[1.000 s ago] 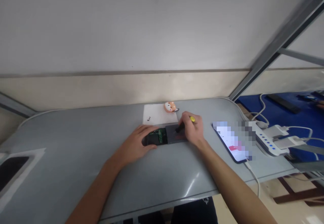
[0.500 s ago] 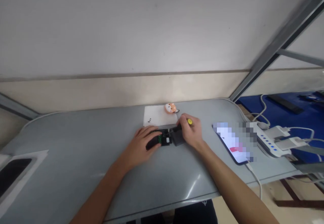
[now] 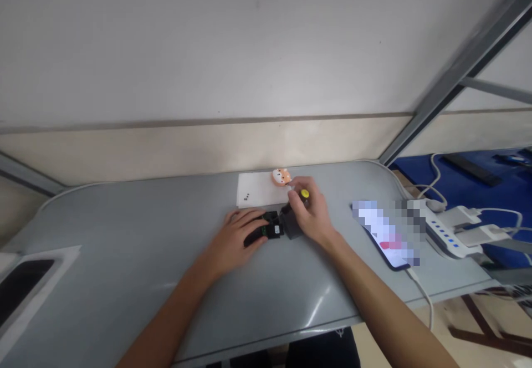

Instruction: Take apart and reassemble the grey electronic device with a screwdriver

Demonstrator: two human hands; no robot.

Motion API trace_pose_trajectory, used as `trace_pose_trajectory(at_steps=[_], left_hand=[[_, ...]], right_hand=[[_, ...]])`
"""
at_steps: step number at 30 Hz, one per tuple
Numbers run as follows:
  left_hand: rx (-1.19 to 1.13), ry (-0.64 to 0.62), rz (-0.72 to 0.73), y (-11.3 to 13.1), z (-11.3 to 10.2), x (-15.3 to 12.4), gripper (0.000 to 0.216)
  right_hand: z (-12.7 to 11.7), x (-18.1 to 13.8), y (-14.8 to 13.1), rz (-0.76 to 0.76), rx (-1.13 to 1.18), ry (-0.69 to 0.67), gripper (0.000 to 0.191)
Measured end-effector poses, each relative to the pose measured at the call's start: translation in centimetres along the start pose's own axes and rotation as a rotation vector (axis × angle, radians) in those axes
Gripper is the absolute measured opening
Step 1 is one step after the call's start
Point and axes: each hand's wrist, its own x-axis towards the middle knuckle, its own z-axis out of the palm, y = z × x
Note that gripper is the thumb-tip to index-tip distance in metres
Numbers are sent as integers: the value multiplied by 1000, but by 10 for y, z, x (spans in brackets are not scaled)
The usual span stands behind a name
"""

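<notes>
Towards the middle of the grey tabletop (image 3: pixel 124 235), the left hand (image 3: pixel 239 239) has its grip clamped on a black device (image 3: pixel 275 230) with green circuitry, its right end exposed. Beside it, the right hand (image 3: pixel 311 213) keeps its grip closed around a yellow-ended tool (image 3: pixel 305 194), slanted over a dark grey panel (image 3: pixel 292 227) at the device's right end. Farther right lie a lit phone (image 3: pixel 384 240) and white power strip (image 3: pixel 449 238). Beyond the hands, white paper (image 3: pixel 260 190) bears small dark bits (image 3: pixel 246 197) and an orange-and-white figure (image 3: pixel 281 177).
</notes>
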Motion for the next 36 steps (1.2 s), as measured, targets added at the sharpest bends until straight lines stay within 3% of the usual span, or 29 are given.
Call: trace_pose_trajectory(at_steps=[3,10,16,20,23,29,36], left_hand=[[-7,-2,-8,0,1,0,26],[-6,-20,-23,1,0,2,23],[-3,-13,-25,0,-1,1,26],[-8,-27,-12,-3,-1,2,27],[-4,-45,-15,-3,-1,2,29],[-8,-43,-28,-3,-2,2,29],[7,-32,-14,-5,-3,2,26]], right_hand=[[3,1,2,-20,79,7,24],[8,10,-5,-45,493,-184,29],[34,25,-16,226,955,-156,13],[45,32,-21,326,1144,-123,17],[43,32,-19,318,1130,-44,26],[25,35,-11,310,1027,-205,26],[32,33,-10,316,1036,-137,34]])
